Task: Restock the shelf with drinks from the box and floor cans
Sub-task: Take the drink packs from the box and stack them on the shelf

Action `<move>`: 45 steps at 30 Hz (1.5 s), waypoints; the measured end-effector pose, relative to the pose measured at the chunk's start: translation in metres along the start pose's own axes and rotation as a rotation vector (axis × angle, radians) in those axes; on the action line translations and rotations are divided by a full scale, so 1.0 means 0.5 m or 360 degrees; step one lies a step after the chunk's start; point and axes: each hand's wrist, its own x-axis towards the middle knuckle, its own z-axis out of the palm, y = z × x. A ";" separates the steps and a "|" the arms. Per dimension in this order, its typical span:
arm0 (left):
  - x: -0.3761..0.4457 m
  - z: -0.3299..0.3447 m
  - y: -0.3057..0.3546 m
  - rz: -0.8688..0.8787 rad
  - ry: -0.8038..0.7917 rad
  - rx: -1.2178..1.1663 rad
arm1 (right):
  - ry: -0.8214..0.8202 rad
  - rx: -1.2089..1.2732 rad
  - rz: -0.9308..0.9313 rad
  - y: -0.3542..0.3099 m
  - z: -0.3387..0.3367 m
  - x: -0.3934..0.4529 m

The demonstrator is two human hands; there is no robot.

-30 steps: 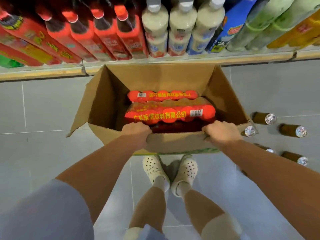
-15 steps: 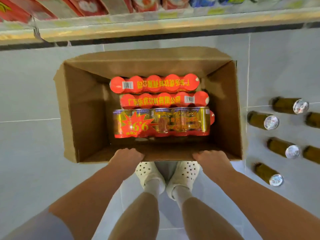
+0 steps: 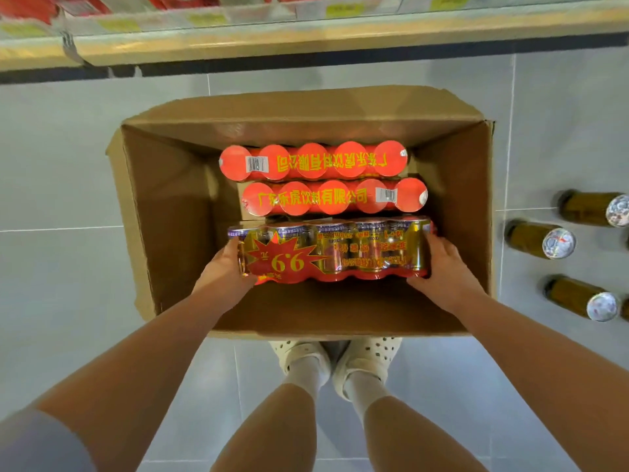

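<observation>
Tiled floor (image 3: 68,267), box (image 3: 163,216), pack (image 3: 333,250) (marked "9.9")

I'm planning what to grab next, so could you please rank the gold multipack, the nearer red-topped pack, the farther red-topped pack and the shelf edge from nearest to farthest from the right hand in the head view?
From the right hand:
1. Gold multipack, touching it.
2. Nearer red-topped pack, just beyond.
3. Farther red-topped pack, box's far side.
4. Shelf edge, beyond the box.
</observation>
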 end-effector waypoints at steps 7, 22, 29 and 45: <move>0.074 0.048 -0.023 -0.0290 0.0003 -0.0862 | -0.0017 0.0980 0.0168 0.026 0.061 0.081; -0.081 -0.068 -0.002 -0.0293 0.0119 -0.1344 | 0.0110 0.1167 0.0211 -0.039 -0.075 -0.087; -0.318 -0.253 0.076 -0.0108 0.0228 -0.1560 | 0.0424 0.1269 0.0048 -0.132 -0.263 -0.324; -0.857 -0.639 0.186 0.0892 0.0459 -0.1810 | 0.1031 0.1873 -0.0741 -0.284 -0.620 -0.892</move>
